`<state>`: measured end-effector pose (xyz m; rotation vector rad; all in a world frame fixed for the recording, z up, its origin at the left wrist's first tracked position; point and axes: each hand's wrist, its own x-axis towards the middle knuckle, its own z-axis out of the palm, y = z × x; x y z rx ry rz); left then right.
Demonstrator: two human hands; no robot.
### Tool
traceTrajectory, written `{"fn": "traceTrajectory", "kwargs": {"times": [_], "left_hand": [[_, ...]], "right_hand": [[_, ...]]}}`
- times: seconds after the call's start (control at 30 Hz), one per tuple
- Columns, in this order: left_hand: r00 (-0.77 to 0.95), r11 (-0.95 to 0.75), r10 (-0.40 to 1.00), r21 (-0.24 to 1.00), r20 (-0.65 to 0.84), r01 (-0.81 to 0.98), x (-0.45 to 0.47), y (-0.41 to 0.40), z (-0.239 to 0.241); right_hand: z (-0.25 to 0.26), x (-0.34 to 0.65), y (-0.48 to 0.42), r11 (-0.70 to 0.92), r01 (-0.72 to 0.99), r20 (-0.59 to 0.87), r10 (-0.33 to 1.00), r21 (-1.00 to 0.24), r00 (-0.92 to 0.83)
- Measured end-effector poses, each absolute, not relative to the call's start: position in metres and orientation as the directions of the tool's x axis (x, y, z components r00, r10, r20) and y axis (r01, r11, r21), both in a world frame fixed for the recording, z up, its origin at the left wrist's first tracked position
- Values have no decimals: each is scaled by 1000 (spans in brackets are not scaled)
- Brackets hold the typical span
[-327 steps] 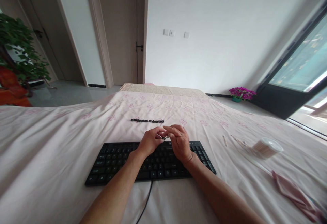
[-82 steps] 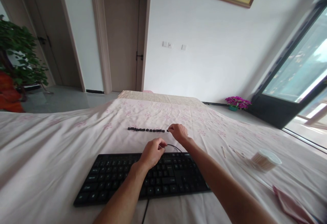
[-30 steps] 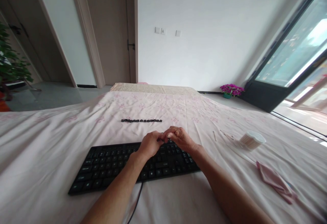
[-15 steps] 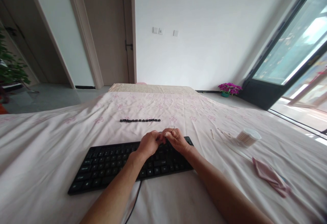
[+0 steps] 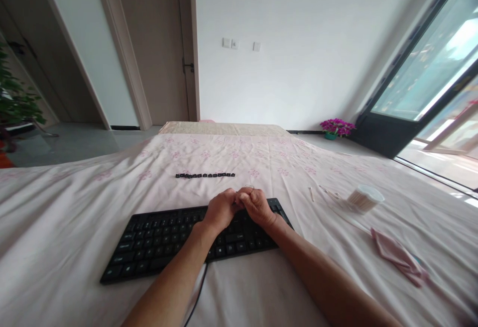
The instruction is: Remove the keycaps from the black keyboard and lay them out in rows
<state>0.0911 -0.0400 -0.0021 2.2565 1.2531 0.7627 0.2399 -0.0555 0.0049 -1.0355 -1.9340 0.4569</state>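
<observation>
One black keyboard (image 5: 164,240) lies face up on the flowered cloth (image 5: 74,217), long axis left to right, its right end angled farther off. About a dozen small black keycaps (image 5: 205,175) line up beyond it. Both wrists bend inward: left hand (image 5: 221,210) and right hand (image 5: 257,206) meet over the keyboard, fingers curled together; I can't tell what they pinch. One thin wire loop (image 5: 250,186) shows at the right hand.

Soft daylight from the glass door (image 5: 403,88), right.
Glare there, left side dimmer; edges stretched wide-angle; keyboard (image 5: 159,237) legends blurry.
</observation>
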Motion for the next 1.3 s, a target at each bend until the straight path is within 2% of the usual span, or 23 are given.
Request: {"fn": "traceTrajectory", "kwargs": {"times": [0.27,0.47,0.67,0.93,1.3], "left_hand": [[484,-561,817,629,314,538,90,-46,3],[474,-538,820,715,321,447,88,-39,-2],[448,-456,851,807,272,375,85,-32,-6],[384,-422,884,811,268,405,84,-33,-1],[429,-467,859,770,279,435,84,-35,3]], "right_hand": [[3,239,-61,602,419,585,789,-679,-187],[9,243,-55,556,310,499,830,-771,-248],[21,252,-52,510,292,419,849,-809,-321],[23,253,-53,519,307,417,843,-798,-341],[20,258,-47,525,326,385,828,-786,-406]]}}
